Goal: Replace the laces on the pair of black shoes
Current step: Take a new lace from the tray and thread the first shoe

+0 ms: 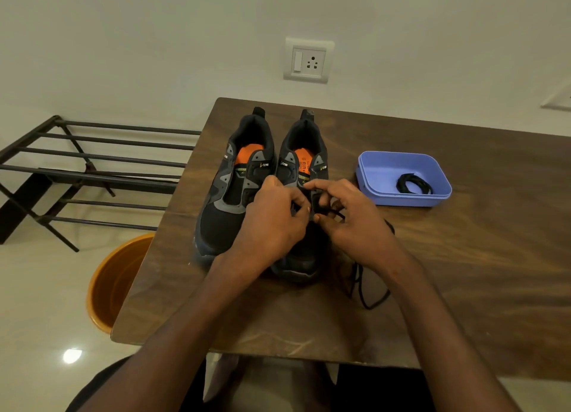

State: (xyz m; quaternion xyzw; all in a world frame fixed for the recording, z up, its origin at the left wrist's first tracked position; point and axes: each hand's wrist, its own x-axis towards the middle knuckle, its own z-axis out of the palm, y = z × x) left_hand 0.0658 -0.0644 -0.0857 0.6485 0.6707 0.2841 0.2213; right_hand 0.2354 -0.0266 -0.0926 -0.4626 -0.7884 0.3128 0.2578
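Black lace (367,288) runs between the fingers of both hands over the right-hand shoe (301,195). On the right hand (349,217) the fingers (324,185) are curled and pinch the lace just beside the eyelets, with the forefinger stretched toward 9 o'clock. On the left hand (272,220) the fingers are bent in toward the same spot and seem to nip the lace or the shoe's edge; which of the two I cannot tell. From the right hand the lace trails toward 5 o'clock and lies in a loose loop on the tabletop (463,272), partly hidden by the right forearm.

Both shoes stand side by side, toes toward the person, heels toward 12 o'clock. They are black with grey panels and orange insoles. At 9 o'clock from the hands the left-hand shoe (234,189) has bare eyelets and an open tongue.

At 3 o'clock from the shoes, well apart from them, sits a blue plastic tray (380,164) with a coiled black lace (414,183) inside.

Beyond the tabletop's edge at 9 o'clock stands a dark metal rack (92,164), and at 7 o'clock an orange bucket (114,282) rests on the floor. A white wall socket (309,60) is at 12 o'clock.
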